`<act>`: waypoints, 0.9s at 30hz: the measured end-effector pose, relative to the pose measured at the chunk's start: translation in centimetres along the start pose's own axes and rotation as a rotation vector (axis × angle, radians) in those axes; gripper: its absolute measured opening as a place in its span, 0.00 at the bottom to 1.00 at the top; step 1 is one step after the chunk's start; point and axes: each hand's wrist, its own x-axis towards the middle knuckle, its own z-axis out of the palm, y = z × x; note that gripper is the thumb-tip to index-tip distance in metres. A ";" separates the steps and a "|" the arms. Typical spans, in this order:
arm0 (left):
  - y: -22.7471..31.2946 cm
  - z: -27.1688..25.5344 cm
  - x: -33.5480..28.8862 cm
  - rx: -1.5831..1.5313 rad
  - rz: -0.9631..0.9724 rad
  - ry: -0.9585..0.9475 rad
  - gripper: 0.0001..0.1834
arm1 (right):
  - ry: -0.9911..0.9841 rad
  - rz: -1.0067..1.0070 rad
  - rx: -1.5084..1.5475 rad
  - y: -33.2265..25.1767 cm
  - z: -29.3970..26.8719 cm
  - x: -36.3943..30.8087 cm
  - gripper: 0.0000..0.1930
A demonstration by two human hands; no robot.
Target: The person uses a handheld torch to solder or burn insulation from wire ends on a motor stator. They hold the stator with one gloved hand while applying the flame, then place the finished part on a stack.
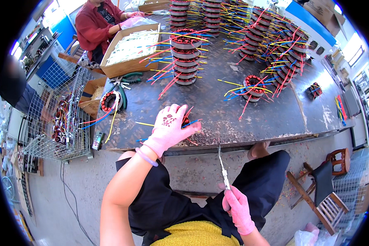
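Note:
My left hand, in a pink glove, lies over a motor stator near the table's front edge. Its fingers and thumb hold the stator and hide most of it; yellow, blue and red wires stick out around it. Below the table edge, in front of my lap, my right hand, also gloved in pink, is closed on a slim white strip that points up toward the edge. The strip's exact kind is too small to tell. To the left lie another stator with long wires and green-handled pliers.
Stacked stators stand on the dark table, with more stacks behind and a short one at right. A cardboard box holds white pieces. A wire basket and a co-worker are at left; a chair is at right.

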 end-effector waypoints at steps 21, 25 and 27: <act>0.0 -0.5 -1.7 0.010 0.057 -0.064 0.58 | 0.036 0.007 0.018 1.0 0.2 -0.2 0.20; 0.1 -0.7 -1.8 0.052 0.048 -0.071 0.58 | -0.024 0.058 0.044 0.5 0.5 -0.1 0.19; -0.2 -0.8 -1.7 0.004 0.059 -0.068 0.59 | -0.035 0.054 0.025 0.7 0.4 0.1 0.18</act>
